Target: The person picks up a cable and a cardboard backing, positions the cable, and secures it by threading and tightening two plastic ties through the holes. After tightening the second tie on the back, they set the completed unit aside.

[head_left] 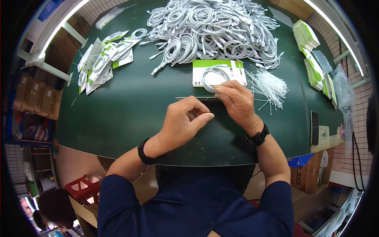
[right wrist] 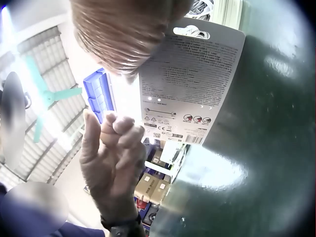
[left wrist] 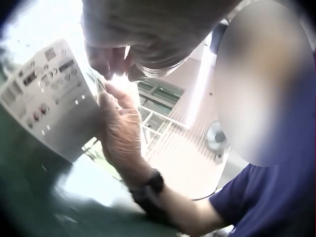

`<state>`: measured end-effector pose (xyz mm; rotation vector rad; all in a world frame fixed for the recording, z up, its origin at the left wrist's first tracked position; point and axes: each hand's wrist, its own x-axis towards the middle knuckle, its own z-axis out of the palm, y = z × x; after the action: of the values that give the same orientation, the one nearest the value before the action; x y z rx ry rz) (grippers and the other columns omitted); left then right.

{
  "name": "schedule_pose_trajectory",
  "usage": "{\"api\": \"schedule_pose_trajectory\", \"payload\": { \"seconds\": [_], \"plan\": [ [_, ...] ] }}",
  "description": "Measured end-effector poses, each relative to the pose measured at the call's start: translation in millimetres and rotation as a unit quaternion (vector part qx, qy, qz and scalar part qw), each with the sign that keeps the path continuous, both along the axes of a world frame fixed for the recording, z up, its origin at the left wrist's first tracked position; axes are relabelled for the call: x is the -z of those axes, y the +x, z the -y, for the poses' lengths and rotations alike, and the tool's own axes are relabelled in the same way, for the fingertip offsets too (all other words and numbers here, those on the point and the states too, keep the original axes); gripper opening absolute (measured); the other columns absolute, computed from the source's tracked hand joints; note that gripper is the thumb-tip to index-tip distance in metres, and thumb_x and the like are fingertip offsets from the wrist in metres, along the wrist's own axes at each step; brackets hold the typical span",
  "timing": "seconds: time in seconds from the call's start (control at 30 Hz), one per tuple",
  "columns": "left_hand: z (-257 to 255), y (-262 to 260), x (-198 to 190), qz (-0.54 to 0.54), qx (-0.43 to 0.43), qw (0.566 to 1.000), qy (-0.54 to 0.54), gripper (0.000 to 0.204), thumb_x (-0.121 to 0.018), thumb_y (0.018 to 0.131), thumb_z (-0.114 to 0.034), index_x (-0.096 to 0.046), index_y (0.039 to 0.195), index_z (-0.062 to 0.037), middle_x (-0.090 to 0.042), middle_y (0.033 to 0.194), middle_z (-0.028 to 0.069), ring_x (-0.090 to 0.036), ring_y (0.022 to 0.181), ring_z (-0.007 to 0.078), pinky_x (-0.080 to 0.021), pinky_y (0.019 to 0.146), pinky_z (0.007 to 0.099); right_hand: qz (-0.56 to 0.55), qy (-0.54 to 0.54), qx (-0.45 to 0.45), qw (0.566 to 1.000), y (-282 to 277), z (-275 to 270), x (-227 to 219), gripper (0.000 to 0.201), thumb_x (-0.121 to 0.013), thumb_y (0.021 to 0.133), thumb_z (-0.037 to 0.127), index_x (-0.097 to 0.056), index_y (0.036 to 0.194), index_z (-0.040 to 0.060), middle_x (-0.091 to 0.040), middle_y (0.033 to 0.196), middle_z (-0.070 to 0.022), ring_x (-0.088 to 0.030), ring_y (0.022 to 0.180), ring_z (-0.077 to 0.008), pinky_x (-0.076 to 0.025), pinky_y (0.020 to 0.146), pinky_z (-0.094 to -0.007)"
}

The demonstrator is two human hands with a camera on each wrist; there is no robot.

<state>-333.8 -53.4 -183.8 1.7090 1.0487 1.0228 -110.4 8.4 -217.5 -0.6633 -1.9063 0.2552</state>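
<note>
A white and green packaging card (head_left: 205, 65) with a coiled white cable (head_left: 215, 75) on it sits at the middle of the green table (head_left: 118, 118). My right hand (head_left: 235, 100) pinches the card's near edge, fingertips on the coil. The card's printed back (right wrist: 192, 84) shows from below in the right wrist view, lifted off the table, and again in the left wrist view (left wrist: 49, 98) beside my right hand (left wrist: 121, 133). My left hand (head_left: 187, 118) hovers just left of the right one, fingers curled, thumb against the index finger (right wrist: 111, 158). Nothing shows in it.
A big heap of white cables (head_left: 209, 31) fills the far side. Packed cards (head_left: 100, 61) lie at the far left, a bundle of clear ties (head_left: 270, 85) right of the card, empty card stacks (head_left: 312, 55) far right. A black phone (head_left: 314, 127) lies near the right edge.
</note>
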Motion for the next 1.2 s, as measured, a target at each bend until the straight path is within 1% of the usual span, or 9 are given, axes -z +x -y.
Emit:
{"api": "schedule_pose_trajectory", "payload": {
  "seconds": [0.03, 0.17, 0.27, 0.3, 0.5, 0.6, 0.63, 0.8, 1.2],
  "plan": [
    [1, -5, 7, 0.024, 0.051, 0.979, -0.195, 0.027, -0.074, 0.100, -0.025, -0.070, 0.108, 0.0009, -0.069, 0.100, 0.0064, -0.067, 0.086, 0.0155, -0.055, 0.069, 0.0284, -0.002, 0.009, -0.015, 1.000, -1, 1, 0, 0.036, -0.082, 0.080, -0.004, -0.075, 0.113, 0.0083, -0.073, 0.093, -0.0104, -0.073, 0.078, -0.0254, -0.059, 0.064, -0.0350],
    [5, -9, 41, 0.291, 0.050, 0.847, -0.441, 0.062, -0.056, 0.106, -0.058, -0.061, 0.128, 0.0001, -0.066, 0.111, 0.0099, -0.066, 0.097, 0.0199, -0.055, 0.071, 0.0300, -0.001, 0.015, -0.053, 0.999, -10, 11, 0, 0.040, -0.083, 0.077, -0.004, -0.076, 0.114, 0.0096, -0.072, 0.091, -0.0081, -0.071, 0.076, -0.0231, -0.060, 0.064, -0.0332],
    [5, -12, 35, 0.379, 0.006, 0.785, -0.489, 0.061, -0.056, 0.106, -0.057, -0.061, 0.128, -0.0003, -0.066, 0.109, 0.0095, -0.067, 0.096, 0.0211, -0.055, 0.073, 0.0309, 0.017, 0.027, -0.073, 0.997, -15, 18, -1, 0.037, -0.082, 0.078, -0.003, -0.077, 0.112, 0.0097, -0.073, 0.092, -0.0080, -0.071, 0.076, -0.0229, -0.059, 0.064, -0.0324],
    [6, -11, 27, 0.396, -0.002, 0.770, -0.500, 0.045, -0.058, 0.108, -0.041, -0.060, 0.128, -0.0002, -0.067, 0.109, 0.0099, -0.067, 0.094, 0.0212, -0.055, 0.074, 0.0313, 0.026, 0.038, -0.072, 0.996, -16, 19, 1, 0.034, -0.081, 0.079, 0.000, -0.077, 0.111, 0.0099, -0.072, 0.092, -0.0073, -0.070, 0.075, -0.0226, -0.058, 0.061, -0.0314],
    [7, -16, 45, 0.445, 0.007, 0.762, -0.470, 0.028, -0.051, 0.101, -0.009, -0.059, 0.126, 0.0004, -0.067, 0.108, 0.0102, -0.065, 0.088, 0.0191, -0.053, 0.073, 0.0319, 0.102, -0.002, -0.112, 0.988, -16, 27, -16, 0.034, -0.083, 0.076, -0.004, -0.077, 0.107, 0.0083, -0.072, 0.093, -0.0081, -0.067, 0.073, -0.0238, -0.056, 0.062, -0.0339],
    [10, -11, 35, 0.369, -0.011, 0.821, -0.436, 0.029, -0.053, 0.102, -0.010, -0.058, 0.128, 0.0013, -0.067, 0.109, 0.0106, -0.065, 0.087, 0.0187, -0.052, 0.072, 0.0326, 0.089, -0.038, -0.100, 0.990, -10, 28, -27, 0.032, -0.083, 0.076, -0.003, -0.078, 0.105, 0.0082, -0.072, 0.093, -0.0074, -0.068, 0.078, -0.0240, -0.056, 0.065, -0.0342],
    [10, -8, 30, 0.372, -0.001, 0.827, -0.422, 0.029, -0.054, 0.102, -0.008, -0.059, 0.128, 0.0017, -0.068, 0.109, 0.0109, -0.065, 0.087, 0.0188, -0.053, 0.073, 0.0326, 0.094, -0.051, -0.071, 0.992, -9, 29, -27, 0.027, -0.082, 0.077, 0.005, -0.080, 0.103, 0.0136, -0.072, 0.095, -0.0011, -0.065, 0.080, -0.0226, -0.056, 0.068, -0.0359],
    [0, -1, 21, 0.355, 0.038, 0.874, -0.331, 0.030, -0.059, 0.101, -0.006, -0.060, 0.129, 0.0020, -0.070, 0.113, 0.0119, -0.070, 0.091, 0.0195, -0.057, 0.075, 0.0325, 0.112, -0.041, -0.021, 0.993, -6, 29, -32, 0.031, -0.086, 0.074, 0.008, -0.081, 0.103, 0.0167, -0.073, 0.093, 0.0025, -0.061, 0.081, -0.0225, -0.054, 0.071, -0.0366],
    [-17, 9, 23, 0.314, 0.063, 0.912, -0.255, 0.031, -0.065, 0.099, -0.012, -0.062, 0.127, 0.0022, -0.072, 0.108, 0.0113, -0.072, 0.088, 0.0179, -0.059, 0.075, 0.0299, 0.042, -0.073, -0.026, 0.996, -3, 16, -20, 0.028, -0.088, 0.074, 0.010, -0.083, 0.101, 0.0137, -0.072, 0.092, 0.0014, -0.061, 0.083, -0.0201, -0.054, 0.073, -0.0333]
  ]
}}
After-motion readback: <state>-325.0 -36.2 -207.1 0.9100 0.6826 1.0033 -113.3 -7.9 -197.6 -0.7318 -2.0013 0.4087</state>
